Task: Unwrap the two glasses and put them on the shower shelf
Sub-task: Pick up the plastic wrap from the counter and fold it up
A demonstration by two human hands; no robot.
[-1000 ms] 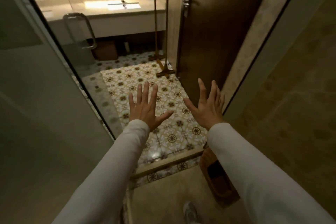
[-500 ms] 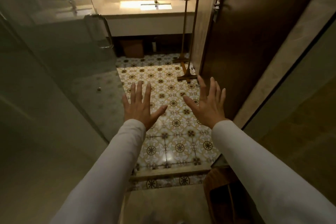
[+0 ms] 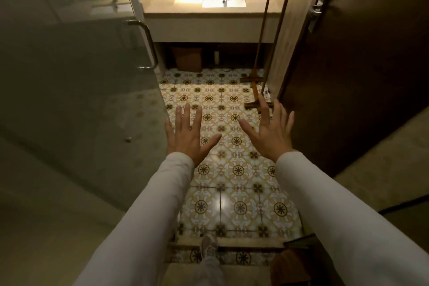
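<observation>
Left hand (image 3: 188,137) and right hand (image 3: 270,133) extend palm-down, fingers spread, holding nothing, above the floor (image 3: 232,183).

Warm light pooled over the sink (image 3: 224,3) while the rest of the room lay dim; a glare spot shone on the patterned floor tiles (image 3: 222,203). The glass door (image 3: 81,100) looked hazy, and wide-angle distortion bent the edges.
</observation>
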